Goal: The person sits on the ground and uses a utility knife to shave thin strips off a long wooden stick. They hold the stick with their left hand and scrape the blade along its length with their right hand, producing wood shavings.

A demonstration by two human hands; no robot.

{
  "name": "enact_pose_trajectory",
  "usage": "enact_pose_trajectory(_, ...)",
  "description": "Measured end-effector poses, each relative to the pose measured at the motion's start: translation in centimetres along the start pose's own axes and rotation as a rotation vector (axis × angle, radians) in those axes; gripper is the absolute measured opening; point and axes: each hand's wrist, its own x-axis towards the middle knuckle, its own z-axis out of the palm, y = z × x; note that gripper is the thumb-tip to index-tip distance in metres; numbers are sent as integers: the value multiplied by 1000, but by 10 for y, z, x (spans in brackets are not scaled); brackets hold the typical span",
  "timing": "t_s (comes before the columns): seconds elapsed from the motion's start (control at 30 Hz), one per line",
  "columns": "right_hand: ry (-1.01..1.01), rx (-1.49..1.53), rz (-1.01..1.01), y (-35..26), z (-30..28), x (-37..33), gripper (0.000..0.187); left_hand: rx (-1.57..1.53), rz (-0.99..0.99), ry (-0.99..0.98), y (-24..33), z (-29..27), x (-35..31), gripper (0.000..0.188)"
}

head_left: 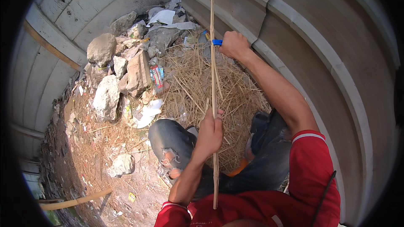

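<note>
A long, thin wooden stick [212, 17] runs nearly upright through the middle of the view, its near end close to my red shirt. My left hand [209, 133] is closed around the stick in front of my knees. Farther up, my right hand [234, 45] grips a blue cutter knife [217, 42], most of it covered by my fingers. The knife rests against the stick's side; its blade cannot be made out. Just below the knife, a thin sliver [218, 80] stands partly split away from the stick.
Straw-like shavings [185, 75] cover the ground beyond my knees. Stones [107, 96], broken bricks [139, 72] and litter lie to the left. A corrugated metal wall [320, 54] curves close by on the right, and pale panels [92, 8] stand behind. A wooden pole [78, 201] lies at lower left.
</note>
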Motion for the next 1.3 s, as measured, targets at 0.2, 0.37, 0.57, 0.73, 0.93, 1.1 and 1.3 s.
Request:
enact_pose_trajectory(0.2, 129, 117, 121, 18, -9, 20, 34, 61, 60, -37, -4, -2, -5, 22)
enact_pose_trajectory(0.37, 79, 218, 48, 12, 0, 33, 34, -219, 48, -78, -19, -8, -5, 20)
enact_pose_trajectory(0.57, -458, 838, 53, 40, 18, 50, 21, -589, -123, -202, -3, -17, -8, 20)
enact_pose_trajectory(0.73, -436, 391, -139, 24, -15, 8, 31, -497, -143, -111, -8, -26, -5, 20)
enact_pose_trajectory(0.93, 228, 397, -384, 42, -20, -8, 34, -496, -147, -56, -14, -19, -1, 21)
enact_pose_trajectory(1.1, 393, 430, -466, 48, -16, 4, 38, -480, -96, -165, -12, -9, -2, 22)
enact_pose_trajectory(1.3, 440, 387, -515, 72, -3, 20, 41, -527, -142, -208, -13, -5, -2, 21)
